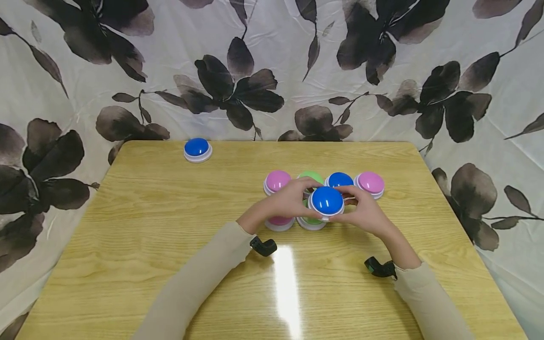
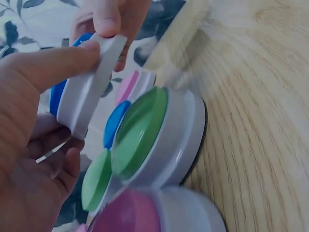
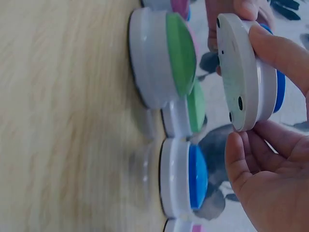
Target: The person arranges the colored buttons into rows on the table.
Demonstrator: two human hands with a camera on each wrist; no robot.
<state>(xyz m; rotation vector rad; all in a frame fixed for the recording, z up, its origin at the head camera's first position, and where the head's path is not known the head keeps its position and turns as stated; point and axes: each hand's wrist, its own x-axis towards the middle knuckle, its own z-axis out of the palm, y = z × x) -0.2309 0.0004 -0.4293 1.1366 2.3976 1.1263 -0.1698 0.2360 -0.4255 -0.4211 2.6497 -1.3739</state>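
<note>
A blue push button (image 1: 327,200) with a white base is held up off the table between both hands. My left hand (image 1: 290,200) pinches its left side, and my right hand (image 1: 364,213) grips its right side. In the right wrist view its white underside (image 3: 234,72) shows small dark feet. Beneath and behind it sit a back row of a pink button (image 1: 278,180), a green button (image 1: 311,175), another blue button (image 1: 340,179) and a second pink button (image 1: 370,182). In front, a pink button (image 1: 279,224) and a green button (image 1: 311,225) are partly covered by my hands.
One more blue button (image 1: 197,148) stands alone near the back left edge of the wooden table (image 1: 148,226). Behind the table hangs a white cloth (image 1: 297,104) with dark flowers. Each wrist carries a small black camera.
</note>
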